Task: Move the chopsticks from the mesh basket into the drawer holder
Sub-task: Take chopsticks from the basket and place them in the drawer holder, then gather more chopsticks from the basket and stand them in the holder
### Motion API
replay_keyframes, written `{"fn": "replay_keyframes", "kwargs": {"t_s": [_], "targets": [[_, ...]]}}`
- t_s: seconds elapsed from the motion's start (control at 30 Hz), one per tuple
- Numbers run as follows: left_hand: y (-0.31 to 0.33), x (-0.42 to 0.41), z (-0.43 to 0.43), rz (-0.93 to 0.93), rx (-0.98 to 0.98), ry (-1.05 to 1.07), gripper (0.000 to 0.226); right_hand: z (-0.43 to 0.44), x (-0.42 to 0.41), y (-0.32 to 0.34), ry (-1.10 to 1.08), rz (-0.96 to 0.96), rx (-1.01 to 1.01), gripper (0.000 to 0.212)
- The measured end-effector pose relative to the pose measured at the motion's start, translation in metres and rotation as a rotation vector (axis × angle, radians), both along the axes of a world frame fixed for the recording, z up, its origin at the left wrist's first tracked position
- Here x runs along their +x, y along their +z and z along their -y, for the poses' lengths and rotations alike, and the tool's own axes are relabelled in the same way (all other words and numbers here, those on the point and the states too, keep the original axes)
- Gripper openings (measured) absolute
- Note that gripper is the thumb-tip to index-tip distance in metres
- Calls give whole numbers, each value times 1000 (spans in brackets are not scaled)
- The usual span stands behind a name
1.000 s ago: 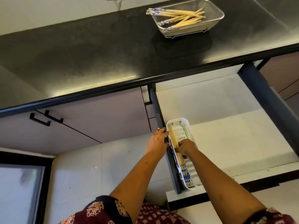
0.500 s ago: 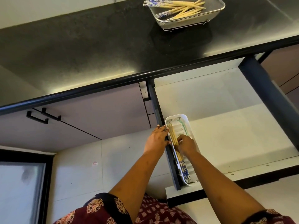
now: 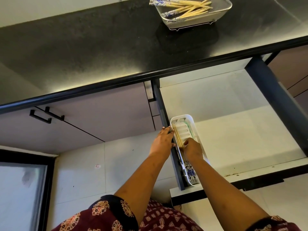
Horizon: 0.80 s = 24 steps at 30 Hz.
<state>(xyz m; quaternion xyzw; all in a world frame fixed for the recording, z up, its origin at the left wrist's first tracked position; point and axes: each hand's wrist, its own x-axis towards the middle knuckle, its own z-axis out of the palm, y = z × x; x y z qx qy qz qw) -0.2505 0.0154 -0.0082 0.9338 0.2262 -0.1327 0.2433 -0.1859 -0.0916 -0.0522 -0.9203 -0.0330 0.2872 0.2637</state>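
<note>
1. The left hand [image 3: 164, 139] is laid with straight fingers [image 3: 166, 129] against the left rim of the white holder [image 3: 185, 116].
2. The chopsticks [image 3: 177, 138] are pinched by the curled fingers of the right hand [image 3: 194, 150] and lie in the holder between both hands.
3. The holder is set in the open drawer [image 3: 236, 139], which extends right of the fingers.
4. Spare chopsticks [image 3: 186, 10] are left in the mesh basket [image 3: 191, 21] on the counter [image 3: 100, 47], well beyond the fingers.

Chopsticks [image 3: 188, 10] in basket [image 3: 191, 20] and holder [image 3: 182, 130]
</note>
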Motion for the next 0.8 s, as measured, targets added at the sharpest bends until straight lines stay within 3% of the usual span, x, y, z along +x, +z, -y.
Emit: {"fn": "replay_keyframes", "kwargs": {"t_s": [0.07, 0.23, 0.37, 0.47, 0.63, 0.8], "targets": [[1, -2, 2, 5, 5, 10, 66, 4, 1, -2, 37, -65, 55, 3], [2, -9, 5, -7, -11, -14, 70, 10, -4, -4, 61, -22, 49, 7], [6, -15, 2, -38, -37, -47, 74, 12, -2, 7, 138, -20, -16, 30], [16, -16, -10, -30, -81, -28, 73, 8, 2, 19, 128, -39, 13, 29], [50, -2, -48, 94, -103, 69, 67, -21, 18, 64, -24, 34, 249, 13], [90, 31, -98, 331, -170, 182, 55, -78, 51, 119, -30, 40, 506, 10]]}}
